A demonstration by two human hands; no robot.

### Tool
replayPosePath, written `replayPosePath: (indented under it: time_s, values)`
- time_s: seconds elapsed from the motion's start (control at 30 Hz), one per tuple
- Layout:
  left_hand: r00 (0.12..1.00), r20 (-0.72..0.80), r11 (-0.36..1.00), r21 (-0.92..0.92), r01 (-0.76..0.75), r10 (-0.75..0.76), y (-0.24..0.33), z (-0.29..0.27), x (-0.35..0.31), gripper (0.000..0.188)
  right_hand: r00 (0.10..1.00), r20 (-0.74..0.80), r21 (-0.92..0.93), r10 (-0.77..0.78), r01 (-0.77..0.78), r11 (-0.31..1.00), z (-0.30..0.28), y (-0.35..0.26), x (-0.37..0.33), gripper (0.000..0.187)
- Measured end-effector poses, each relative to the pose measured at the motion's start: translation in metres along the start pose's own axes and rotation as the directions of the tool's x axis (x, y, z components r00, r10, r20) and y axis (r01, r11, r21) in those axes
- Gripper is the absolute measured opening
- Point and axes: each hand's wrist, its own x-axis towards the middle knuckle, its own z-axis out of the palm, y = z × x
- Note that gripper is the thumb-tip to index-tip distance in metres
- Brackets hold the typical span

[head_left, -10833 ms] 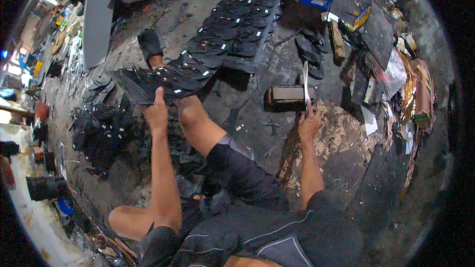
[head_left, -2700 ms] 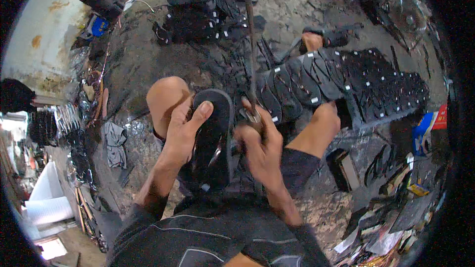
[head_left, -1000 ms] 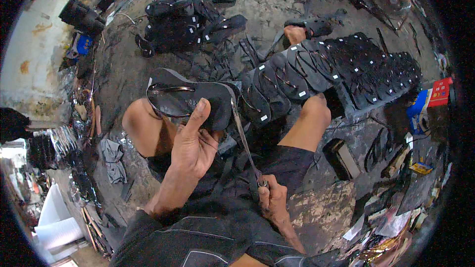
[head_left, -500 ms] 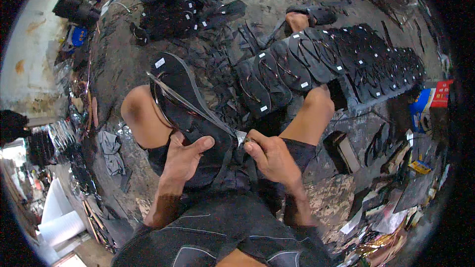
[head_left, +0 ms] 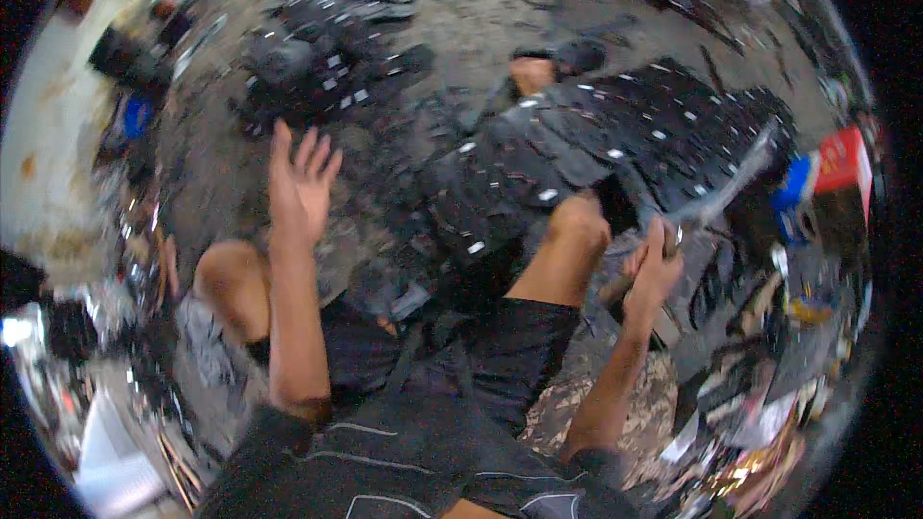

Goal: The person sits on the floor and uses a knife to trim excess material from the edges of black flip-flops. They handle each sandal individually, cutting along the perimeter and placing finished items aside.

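Observation:
My left hand (head_left: pixel 303 192) is raised over the floor ahead of my left knee, fingers spread, holding nothing. Beyond it lies a pile of black sandals (head_left: pixel 332 72) with small white labels, where a blurred grey sandal shape (head_left: pixel 281 53) shows. Out to the right, past my right knee, my right hand (head_left: pixel 654 269) is closed around a knife; its brown handle (head_left: pixel 674 240) shows at the fingers. A smeared grey streak (head_left: pixel 735 183) runs up from there; I cannot tell whether it is a trimmed strip. On my lap is a small pale grey piece (head_left: pixel 411 300).
Rows of black labelled sandals (head_left: pixel 663 120) spread across the floor ahead to the right. A red and blue package (head_left: pixel 841 163) stands at the far right. Scraps (head_left: pixel 740 461) litter the lower right, and a white foam roll (head_left: pixel 120 481) lies lower left.
My left hand has let go of the sandal, which is gone from my lap, and has moved up and forward. My right hand has swung out to the right. The view has shifted.

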Motion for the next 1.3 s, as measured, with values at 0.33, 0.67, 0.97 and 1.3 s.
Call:
replayPosePath:
  time_s: [0.33, 0.67, 0.97, 1.3]
  values:
    - [0.665, 0.055, 0.658, -0.103, 0.746, -0.745, -0.279, -0.026, -0.116, 0.068, 0.974, -0.221, -0.725, -0.040, -0.137, 0.676, -0.062, 0.087, 0.315, 0.106]
    - [0.876, 0.173, 0.643, 0.619, -0.451, 0.449, -0.200, -0.018, -0.064, 0.052, 0.875, -0.261, -0.497, -0.407, 0.240, 0.834, -0.022, 0.088, 0.122, 0.040]
    - [0.707, 0.560, 0.429, 0.562, -0.707, 0.431, -0.198, 0.109, -0.085, 0.057, 0.919, -0.393, -0.196, 0.036, -0.121, 0.973, -0.125, 0.041, 0.055, 0.035]
    - [0.989, -0.113, 0.996, -0.027, 0.090, -0.093, -0.225, 0.091, -0.095, 0.065, 0.919, -0.346, 0.052, 0.187, -0.180, 0.982, -0.119, 0.061, -0.097, 0.032]
